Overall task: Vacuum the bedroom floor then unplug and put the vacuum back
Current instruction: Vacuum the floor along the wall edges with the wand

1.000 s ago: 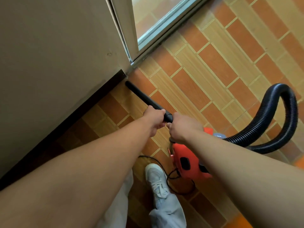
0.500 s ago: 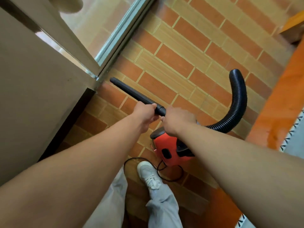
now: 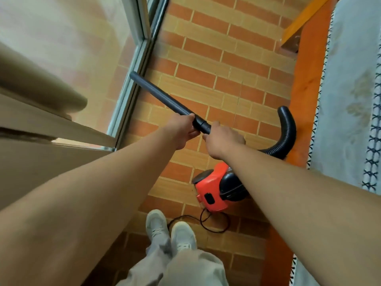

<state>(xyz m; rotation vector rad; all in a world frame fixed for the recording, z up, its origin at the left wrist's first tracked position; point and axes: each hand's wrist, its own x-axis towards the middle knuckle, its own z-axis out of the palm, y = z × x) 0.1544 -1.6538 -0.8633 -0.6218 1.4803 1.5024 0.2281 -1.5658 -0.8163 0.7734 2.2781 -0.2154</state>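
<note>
Left hand (image 3: 182, 129) and right hand (image 3: 221, 139) are both gripping the black vacuum wand (image 3: 165, 100), its tip touching the sliding-door track (image 3: 132, 87).

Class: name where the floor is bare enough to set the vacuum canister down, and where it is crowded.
Bare: the tiles between the wand, the orange bed frame and the hose. Crowded: by the shoes, where the red canister sits and its cord loops. The left hand and right hand grip the wand.
</note>
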